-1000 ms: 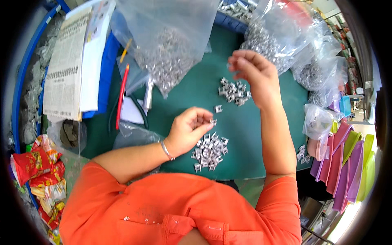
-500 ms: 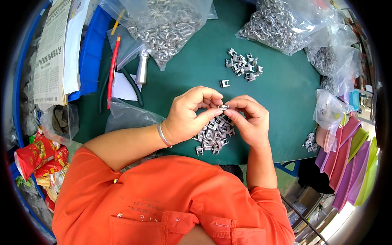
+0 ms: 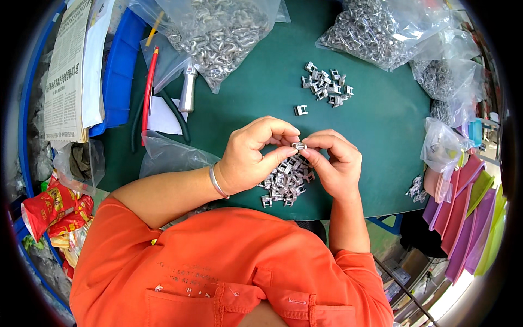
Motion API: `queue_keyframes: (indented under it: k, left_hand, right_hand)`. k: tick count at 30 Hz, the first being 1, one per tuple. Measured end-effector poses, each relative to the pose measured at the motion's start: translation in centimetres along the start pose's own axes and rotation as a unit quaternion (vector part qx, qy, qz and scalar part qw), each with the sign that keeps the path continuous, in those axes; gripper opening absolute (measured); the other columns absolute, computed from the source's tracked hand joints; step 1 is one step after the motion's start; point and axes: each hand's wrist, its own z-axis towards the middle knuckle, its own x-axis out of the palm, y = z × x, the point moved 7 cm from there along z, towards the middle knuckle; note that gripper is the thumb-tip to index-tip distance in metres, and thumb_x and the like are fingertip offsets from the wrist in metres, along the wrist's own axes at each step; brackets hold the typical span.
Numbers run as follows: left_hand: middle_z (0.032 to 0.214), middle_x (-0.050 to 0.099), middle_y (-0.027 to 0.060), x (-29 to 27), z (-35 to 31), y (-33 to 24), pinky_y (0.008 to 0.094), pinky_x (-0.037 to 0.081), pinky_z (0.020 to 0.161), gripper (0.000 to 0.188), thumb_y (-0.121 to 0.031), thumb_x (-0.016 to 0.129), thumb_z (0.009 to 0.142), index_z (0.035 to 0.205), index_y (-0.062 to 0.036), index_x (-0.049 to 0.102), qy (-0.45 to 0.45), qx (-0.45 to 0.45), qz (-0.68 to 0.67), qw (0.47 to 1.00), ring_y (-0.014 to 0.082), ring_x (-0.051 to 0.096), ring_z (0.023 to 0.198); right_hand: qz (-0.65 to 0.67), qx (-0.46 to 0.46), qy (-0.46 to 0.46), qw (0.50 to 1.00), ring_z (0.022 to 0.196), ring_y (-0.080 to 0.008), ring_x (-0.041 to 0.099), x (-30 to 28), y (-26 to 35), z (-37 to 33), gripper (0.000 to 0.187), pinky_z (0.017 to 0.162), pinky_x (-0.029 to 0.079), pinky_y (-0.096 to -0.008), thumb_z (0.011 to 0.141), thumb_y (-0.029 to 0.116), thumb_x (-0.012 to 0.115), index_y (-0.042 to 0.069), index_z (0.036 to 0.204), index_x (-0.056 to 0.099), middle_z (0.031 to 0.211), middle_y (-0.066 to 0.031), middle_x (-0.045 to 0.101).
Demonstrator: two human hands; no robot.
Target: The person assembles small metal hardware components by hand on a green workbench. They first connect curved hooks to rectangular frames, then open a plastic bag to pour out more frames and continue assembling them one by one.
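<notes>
Between my two hands, over the green tabletop (image 3: 239,106), is a small silver metal clasp piece (image 3: 299,145). My left hand (image 3: 250,152), with a silver bangle at its wrist, pinches it from the left with thumb and forefinger. From the right, my right hand (image 3: 335,163) grips the same piece with its thumb and fingertips. Just below the fingers lies a pile of small U-shaped metal pieces (image 3: 284,182), partly hidden by both hands. Farther off is a smaller heap of similar pieces (image 3: 327,84), with one single piece (image 3: 300,110) apart from it.
Clear bags of metal rings (image 3: 370,32) and metal hooks (image 3: 229,43) stand along the far side. At left are a red pen-like rod (image 3: 150,92), a silver-headed tool (image 3: 188,90), dark-handled pliers (image 3: 178,120) and a blue bin (image 3: 121,71). Coloured sheets (image 3: 463,212) hang at right.
The small metal piece has turned slightly between my fingertips. Both hands stay in nearly the same place, and the piles look unchanged.
</notes>
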Motion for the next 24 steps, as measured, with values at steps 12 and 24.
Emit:
queue_keyframes:
  k: [12, 24]
  left_hand:
    - [0.095, 0.063, 0.0076, 0.1, -0.1, 0.3, 0.0258, 0.056, 0.076, 0.023, 0.007, 0.068, 0.08, 0.102, 0.001, 0.061, 0.003, -0.007, -0.019, 1.0, 0.0128, 0.065, 0.085]
    - [0.096, 0.063, 0.0098, 0.0, -0.1, -0.2, 0.026, 0.055, 0.075, 0.025, 0.007, 0.068, 0.079, 0.102, 0.0003, 0.062, 0.019, 0.026, 0.036, 0.999, 0.0153, 0.066, 0.083]
  right_hand:
    - [0.055, -0.002, -0.004, 0.998, 0.072, -0.0146, 0.062, 0.2, 0.0, -0.1, 0.019, 0.064, 0.05, -0.0258, 0.075, -0.005, 0.073, 0.0, 0.092, 0.067, 0.084, -0.0078, 0.066]
    - [0.169, 0.087, 0.013, 0.982, 0.079, -0.0124, 0.061, 0.5, -1.4, -0.5, 0.015, 0.068, 0.051, -0.0249, 0.078, -0.006, 0.071, -0.003, 0.092, 0.066, 0.092, -0.0092, 0.064]
